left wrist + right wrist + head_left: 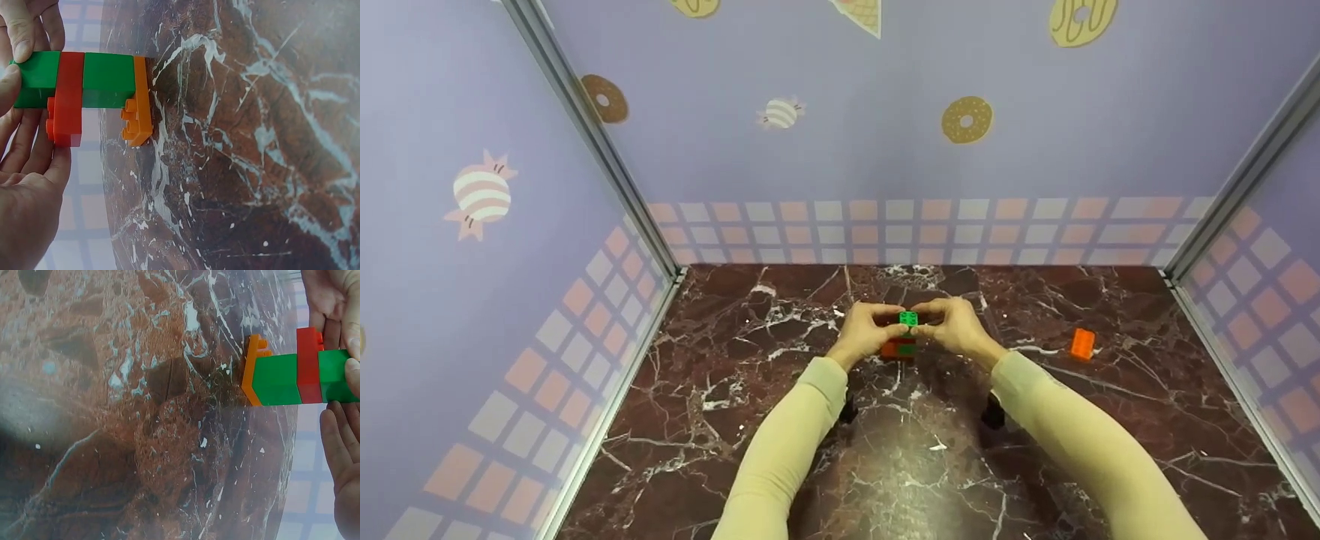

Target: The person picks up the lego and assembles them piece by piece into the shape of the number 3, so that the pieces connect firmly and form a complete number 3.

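Observation:
A stack of toy bricks stands on the marble-patterned surface. Its base is a thin orange brick (142, 101), topped by a green brick (109, 79), then a red brick (68, 101), then another green brick (909, 320) uppermost. The orange and red bricks jut out to the left, their studs showing. My left hand (871, 330) pinches the top green brick from the left, and its fingers also lie beside the red brick. From the right, my right hand (958, 328) holds the same top brick between thumb and fingers. Both thumbs are on its near side.
A loose orange brick (1083, 344) lies on the dark red marble-patterned surface (720, 450), to the right of my right hand. Purple patterned walls (870, 157) enclose the back and sides, with metal strips (607, 161) at the corners.

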### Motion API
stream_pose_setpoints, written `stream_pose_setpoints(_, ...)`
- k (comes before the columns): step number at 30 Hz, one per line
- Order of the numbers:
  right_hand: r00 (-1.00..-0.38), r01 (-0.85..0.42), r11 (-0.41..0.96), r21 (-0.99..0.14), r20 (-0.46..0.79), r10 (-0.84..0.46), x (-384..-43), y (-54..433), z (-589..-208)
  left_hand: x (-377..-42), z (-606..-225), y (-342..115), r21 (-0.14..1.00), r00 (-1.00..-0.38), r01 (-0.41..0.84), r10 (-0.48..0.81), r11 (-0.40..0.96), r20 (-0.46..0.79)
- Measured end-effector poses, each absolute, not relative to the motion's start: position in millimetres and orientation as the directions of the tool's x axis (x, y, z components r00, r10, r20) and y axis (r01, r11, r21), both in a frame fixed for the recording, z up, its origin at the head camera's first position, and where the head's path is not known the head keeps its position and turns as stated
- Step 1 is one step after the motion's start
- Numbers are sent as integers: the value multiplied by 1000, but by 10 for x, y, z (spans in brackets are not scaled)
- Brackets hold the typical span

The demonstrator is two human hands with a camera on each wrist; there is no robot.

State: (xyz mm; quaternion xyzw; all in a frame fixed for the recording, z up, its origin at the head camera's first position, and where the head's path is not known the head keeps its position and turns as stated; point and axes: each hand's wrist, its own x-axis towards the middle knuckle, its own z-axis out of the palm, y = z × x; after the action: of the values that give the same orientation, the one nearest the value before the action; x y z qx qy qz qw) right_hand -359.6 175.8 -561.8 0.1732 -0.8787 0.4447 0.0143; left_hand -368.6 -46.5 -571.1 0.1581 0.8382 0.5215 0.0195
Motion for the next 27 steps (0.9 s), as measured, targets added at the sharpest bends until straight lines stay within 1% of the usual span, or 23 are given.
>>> stream_pose_setpoints(11,-961,-246,498,-832,143,-236,-3550,1746,-5662,-3685,-5709,-466,869,-950,245,285,430,127)
stream_pose_setpoints(18,-962,-237,458,-857,142,-232,-3510,1779,-5668,-3692,-5693,-448,854,-948,253,292,454,126)
stream_pose_setpoints(27,-965,-241,509,-826,148,-216,-3499,1887,-5699,-3693,-5692,-468,866,-954,225,283,448,101)
